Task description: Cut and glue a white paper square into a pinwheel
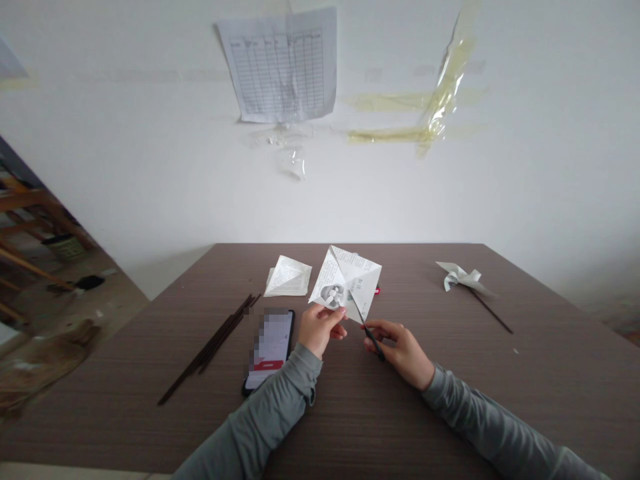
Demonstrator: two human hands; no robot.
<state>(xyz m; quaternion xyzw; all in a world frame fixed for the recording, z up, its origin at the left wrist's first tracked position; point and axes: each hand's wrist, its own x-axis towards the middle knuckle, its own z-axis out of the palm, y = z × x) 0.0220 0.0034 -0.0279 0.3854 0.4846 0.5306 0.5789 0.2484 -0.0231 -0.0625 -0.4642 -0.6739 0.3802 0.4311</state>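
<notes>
Above the middle of a brown desk (345, 420), the left hand (323, 328) pinches a printed paper square (345, 277) between thumb and fingers, while the right hand (400, 351) is closed around dark scissors (374, 341), their blades running from the square's near corner toward its middle. To the left lie 1 pile of paper squares (287, 278), a phone (273, 343) and thin dark sticks (215, 345); to the right, a paper pinwheel (464, 279).

Long, wrinkled grey-green sleeves (265, 413)
</notes>
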